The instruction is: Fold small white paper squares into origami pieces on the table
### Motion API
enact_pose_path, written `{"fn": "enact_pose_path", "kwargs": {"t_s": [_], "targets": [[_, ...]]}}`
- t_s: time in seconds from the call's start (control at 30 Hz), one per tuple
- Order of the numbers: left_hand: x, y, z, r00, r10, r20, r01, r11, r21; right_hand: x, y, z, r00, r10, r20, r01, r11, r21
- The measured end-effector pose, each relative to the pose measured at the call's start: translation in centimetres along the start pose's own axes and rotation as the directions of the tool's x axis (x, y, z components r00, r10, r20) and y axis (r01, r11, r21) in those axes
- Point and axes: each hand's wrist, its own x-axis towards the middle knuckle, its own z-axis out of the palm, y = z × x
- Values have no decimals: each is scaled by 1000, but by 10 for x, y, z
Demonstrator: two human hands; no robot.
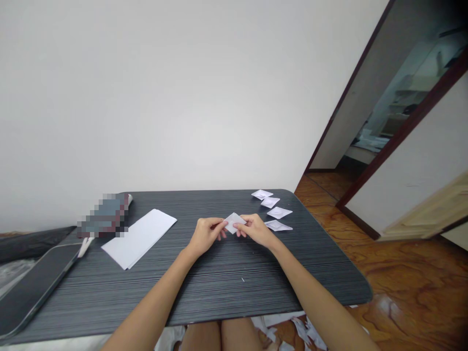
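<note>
Between my two hands, above the middle of the table, is a small folded white paper, diamond-shaped as I see it. My left hand pinches its left corner between thumb and fingers. On the opposite side, my right hand grips the right corner, its thumb lying on the paper's face. Just beyond my right hand several folded paper boats lie in a loose column, the nearest one close to my knuckles. A stack of white paper sheets rests to the left of my left hand.
A blurred-out device with a white cable sits at the dark table's back left. A black panel stands along the left edge. Paper scraps litter the floor below. A white wall rises behind.
</note>
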Motion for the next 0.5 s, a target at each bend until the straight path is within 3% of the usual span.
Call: {"fn": "enact_pose_path", "kwargs": {"t_s": [0.13,0.37,0.5], "targets": [[0,4,0,988,-134,71,150,943,-298,-1,-4,3,998,35,59,-42,993,113],[0,2,-1,983,-179,44,170,793,-585,-4,-4,1,995,60,80,-91,868,488],[-2,5,2,977,-206,58,185,677,-713,-5,-7,2,994,32,100,-83,825,560]]}}
